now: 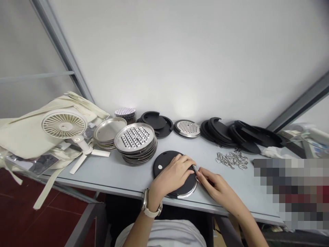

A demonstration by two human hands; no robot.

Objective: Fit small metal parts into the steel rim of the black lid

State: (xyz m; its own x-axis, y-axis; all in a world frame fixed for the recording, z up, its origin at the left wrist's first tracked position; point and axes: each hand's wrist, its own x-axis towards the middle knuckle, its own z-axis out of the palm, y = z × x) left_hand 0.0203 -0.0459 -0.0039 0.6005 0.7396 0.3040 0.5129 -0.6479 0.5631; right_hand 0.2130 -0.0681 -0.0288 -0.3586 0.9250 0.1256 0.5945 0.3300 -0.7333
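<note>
A black round grater holder [164,158] lies near the table's front edge, with a white oval spot on it and a silvery metal rim showing at its lower right. My left hand [174,171] rests across the holder, fingers bent over its right side and gripping it. At that same edge my right hand [212,181] pinches a small metal wire clip [195,168] between thumb and finger. The clip touches the holder's rim; whether it passes through a hole is hidden by my fingers. To the right, a loose pile of similar wire clips [232,159] lies on the table.
Left of the holder stand stacked metal grater discs [135,137] and plain metal discs [109,130]. Along the wall are black holders [218,130] and a finished-looking grater [189,128]. A white fan [64,125] and cream bag [23,135] occupy the left end. A blurred patch covers the right.
</note>
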